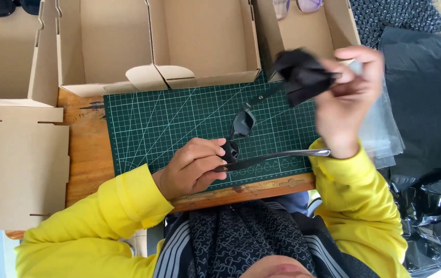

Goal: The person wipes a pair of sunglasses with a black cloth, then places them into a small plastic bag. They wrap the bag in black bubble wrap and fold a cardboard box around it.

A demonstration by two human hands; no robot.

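Left hand (192, 167) grips black sunglasses (241, 139) above a green cutting mat (164, 121); to its right, the raised right hand (346, 100) pinches a black cloth (300, 74).

Bright even daylight; soft shadows; motion blur on raised right hand (346, 98)

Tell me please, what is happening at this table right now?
A person in yellow sleeves is handling a pair of dark sunglasses over a green cutting mat. The left hand holds the sunglasses by the frame, with the arms unfolded. The right hand is raised and holds a crumpled black cloth, apart from the lenses. Open cardboard boxes stand behind the mat, and clear plastic bags lie to the right.
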